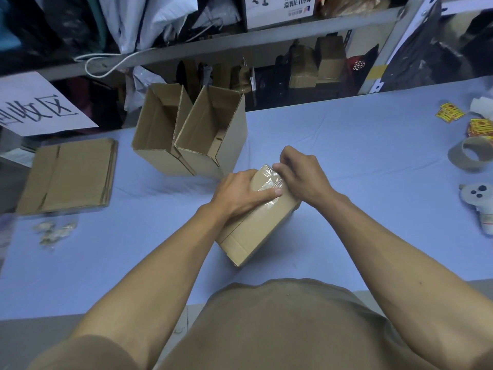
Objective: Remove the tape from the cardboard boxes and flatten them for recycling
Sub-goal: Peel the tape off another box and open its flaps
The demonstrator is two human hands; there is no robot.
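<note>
The small brown cardboard box sits mid-frame on the blue table. The left hand grips it. The right hand pinches the shiny clear tape. Pulling too fast could snap the tape.

Brown box, pale blue table

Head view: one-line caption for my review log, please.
Left hand steadies a taped cardboard box while right-hand fingers pick at its clear tape.
</note>
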